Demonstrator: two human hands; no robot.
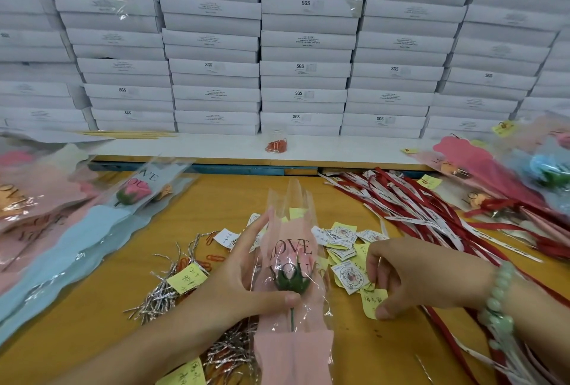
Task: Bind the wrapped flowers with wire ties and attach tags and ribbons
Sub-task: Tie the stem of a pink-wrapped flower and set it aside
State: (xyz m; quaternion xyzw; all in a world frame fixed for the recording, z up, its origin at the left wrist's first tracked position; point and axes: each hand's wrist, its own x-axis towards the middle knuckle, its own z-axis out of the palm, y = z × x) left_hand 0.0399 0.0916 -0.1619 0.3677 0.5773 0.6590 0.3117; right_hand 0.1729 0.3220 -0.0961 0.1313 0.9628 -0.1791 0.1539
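The left hand (243,273) holds a wrapped flower (291,279) upright over the yellow counter (123,286). Its grip is pressed on the pink sleeve just under the green calyx, thumb across the front and fingers (262,224) spread up the left side of the clear film printed "LOVE YOU". The green stem runs down below the grip into the pink paper.

To the right of that grip, the right hand (410,273) reaches into the pile of tags (348,249), small white round-printed cards and yellow handwritten slips. Its grip curls around a white tag (351,276) and a yellow slip (371,301); whether the fingertips actually pinch one is hard to tell. A green bead bracelet (499,295) sits on that wrist.

Left of the held flower lies a heap of silver wire ties (160,292), with orange paper clips (212,256) among them. More ties lie below the left wrist. Beyond the right hand, red and white ribbons (431,209) fan across the counter. Further left of the grip, wrapped flowers in pink and blue sleeves (92,218) lie flat; more finished ones (509,175) lie at the far right. Behind everything, stacked white boxes (305,67) stand on a white shelf (216,145), where a small bag of orange clips (277,144) rests.
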